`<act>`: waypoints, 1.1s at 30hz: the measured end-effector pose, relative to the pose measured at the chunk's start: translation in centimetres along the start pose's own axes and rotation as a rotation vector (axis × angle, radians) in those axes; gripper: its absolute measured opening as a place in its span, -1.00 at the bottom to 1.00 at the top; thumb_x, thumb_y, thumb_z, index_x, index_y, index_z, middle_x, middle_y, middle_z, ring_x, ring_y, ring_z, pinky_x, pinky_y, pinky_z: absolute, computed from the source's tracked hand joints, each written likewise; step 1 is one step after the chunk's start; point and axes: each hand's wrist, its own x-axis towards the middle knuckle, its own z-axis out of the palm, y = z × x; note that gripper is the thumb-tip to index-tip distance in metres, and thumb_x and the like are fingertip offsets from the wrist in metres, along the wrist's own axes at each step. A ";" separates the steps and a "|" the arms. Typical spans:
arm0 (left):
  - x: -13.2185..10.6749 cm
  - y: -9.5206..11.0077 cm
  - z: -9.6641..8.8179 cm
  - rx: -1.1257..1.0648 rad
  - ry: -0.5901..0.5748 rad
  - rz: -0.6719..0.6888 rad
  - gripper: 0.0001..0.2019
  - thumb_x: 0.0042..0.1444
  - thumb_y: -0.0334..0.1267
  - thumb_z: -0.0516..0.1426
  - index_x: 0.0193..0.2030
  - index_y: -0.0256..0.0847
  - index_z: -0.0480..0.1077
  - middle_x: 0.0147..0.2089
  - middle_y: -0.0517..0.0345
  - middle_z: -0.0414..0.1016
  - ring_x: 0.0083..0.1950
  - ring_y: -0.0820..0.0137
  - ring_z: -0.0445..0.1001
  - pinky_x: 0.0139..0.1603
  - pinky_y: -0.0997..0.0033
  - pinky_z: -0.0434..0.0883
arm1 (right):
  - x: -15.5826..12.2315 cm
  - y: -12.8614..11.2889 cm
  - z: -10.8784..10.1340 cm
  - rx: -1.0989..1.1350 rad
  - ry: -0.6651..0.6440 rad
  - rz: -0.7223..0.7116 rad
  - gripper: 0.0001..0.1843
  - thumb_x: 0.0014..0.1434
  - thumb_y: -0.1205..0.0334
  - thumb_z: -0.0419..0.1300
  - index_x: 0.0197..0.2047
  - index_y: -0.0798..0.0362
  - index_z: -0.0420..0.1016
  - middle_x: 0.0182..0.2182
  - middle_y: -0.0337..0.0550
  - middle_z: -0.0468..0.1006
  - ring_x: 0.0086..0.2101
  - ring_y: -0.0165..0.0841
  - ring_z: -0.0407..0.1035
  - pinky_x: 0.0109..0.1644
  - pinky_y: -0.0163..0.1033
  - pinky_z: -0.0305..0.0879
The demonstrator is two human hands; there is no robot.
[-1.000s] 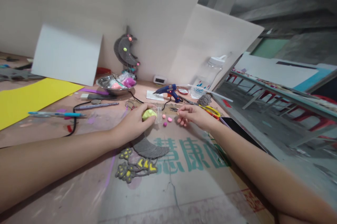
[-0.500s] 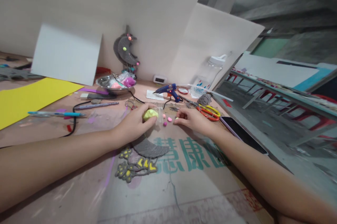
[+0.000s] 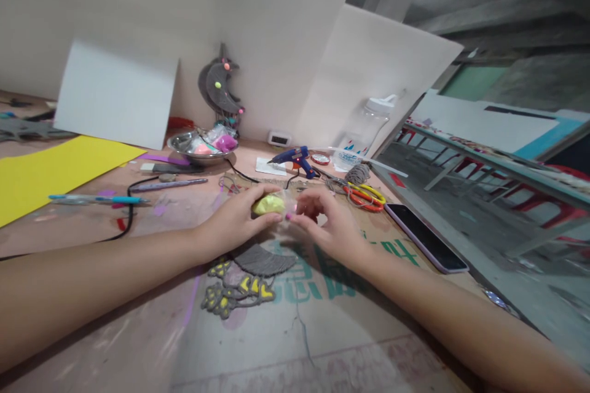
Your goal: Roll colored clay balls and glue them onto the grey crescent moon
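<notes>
My left hand (image 3: 244, 211) is closed around a small clear plastic bag of yellow-green clay (image 3: 270, 204). At the bag's right edge, my right hand (image 3: 325, 218) has its thumb and fingers curled in a pinch on the clear plastic. A magenta clay ball (image 3: 289, 216) shows by the right thumb tip; the other small pink balls are mostly hidden behind the fingers. Below the hands lies a grey yarn-wrapped crescent (image 3: 265, 259), with grey-outlined, yellow-filled flower and leaf shapes (image 3: 237, 291) beside it.
Behind the hands are a blue glue gun (image 3: 297, 159), a metal bowl (image 3: 184, 150) of bagged clay and orange-and-yellow-handled scissors (image 3: 366, 197). A phone (image 3: 426, 238) lies at the right edge. A water bottle (image 3: 366, 128) and a decorated grey crescent (image 3: 221, 87) stand farther back.
My right hand has moved left from beside the clay balls to the bag, covering most of the balls. My left hand still holds the bag, now turned slightly to the right.
</notes>
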 end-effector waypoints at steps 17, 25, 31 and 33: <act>-0.1 -0.3 0.1 0.056 -0.036 0.021 -0.60 0.14 -0.22 0.12 0.12 -0.20 0.25 0.06 0.04 0.45 0.06 0.26 0.43 0.10 0.27 0.36 | -0.1 0.6 0.9 -0.042 0.106 -0.131 -0.96 0.19 0.27 0.19 -0.27 0.05 0.43 -0.40 -0.20 0.50 -0.42 -0.41 0.34 -0.33 -0.29 0.28; -0.1 -0.3 0.2 0.054 -0.054 0.016 -0.60 0.14 -0.21 0.12 0.11 -0.20 0.25 0.10 0.00 0.42 0.11 0.23 0.40 0.15 0.20 0.32 | -0.2 0.5 0.6 0.041 0.196 -0.099 -0.88 0.25 0.26 0.11 -0.28 0.03 0.46 -0.42 -0.21 0.52 -0.41 -0.41 0.38 -0.31 -0.29 0.31; 0.0 -0.5 0.2 0.047 -0.057 0.042 -0.59 0.14 -0.20 0.12 0.12 -0.20 0.24 0.07 0.03 0.44 0.08 0.26 0.41 0.13 0.24 0.34 | 0.1 1.1 0.3 0.009 0.137 -0.140 -0.84 0.28 0.30 0.07 -0.25 0.05 0.48 -0.40 -0.17 0.51 -0.35 -0.39 0.40 -0.25 -0.26 0.33; 0.0 -0.5 0.2 0.046 -0.073 0.064 -0.59 0.14 -0.22 0.12 0.13 -0.19 0.24 0.10 0.04 0.43 0.11 0.26 0.40 0.15 0.25 0.33 | 0.2 1.2 0.3 -0.050 0.098 -0.260 -0.85 0.26 0.35 0.09 -0.25 0.04 0.50 -0.35 -0.14 0.51 -0.29 -0.37 0.40 -0.19 -0.24 0.34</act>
